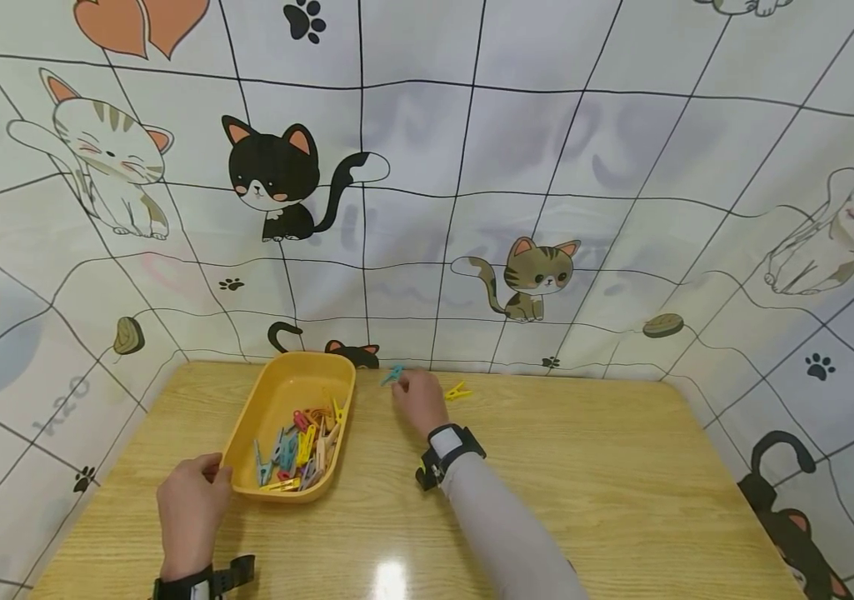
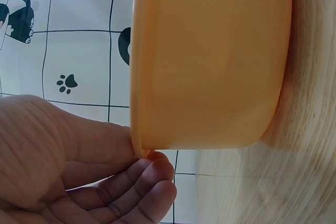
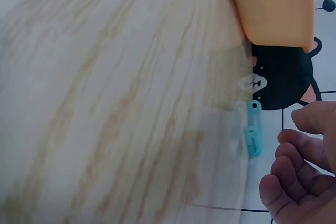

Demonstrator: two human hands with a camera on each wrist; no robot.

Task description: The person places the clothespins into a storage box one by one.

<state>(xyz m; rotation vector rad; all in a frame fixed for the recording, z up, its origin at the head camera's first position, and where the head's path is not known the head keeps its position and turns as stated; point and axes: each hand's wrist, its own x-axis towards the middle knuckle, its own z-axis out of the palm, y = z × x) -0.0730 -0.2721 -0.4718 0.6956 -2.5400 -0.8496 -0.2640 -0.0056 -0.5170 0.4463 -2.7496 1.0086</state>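
Observation:
A yellow plastic basket (image 1: 287, 387) stands at the left of the table, with several coloured clothespins (image 1: 307, 446) heaped in its near half. My left hand (image 1: 194, 512) pinches the basket's near-left rim between thumb and fingers, as the left wrist view shows up close. Toward the back edge, my right hand (image 1: 422, 402) is beside a blue clothespin (image 3: 254, 135) lying on the table. In the right wrist view a gap shows between its loosely bent fingers and that clothespin. Just right of this hand lies a yellow clothespin (image 1: 458, 391).
The wooden table (image 1: 584, 483) reaches back to a wall covering (image 1: 412, 225) printed with cats and grid lines, which also rises on both sides. Black straps with small devices are worn on both wrists. Light reflects off the table's front middle.

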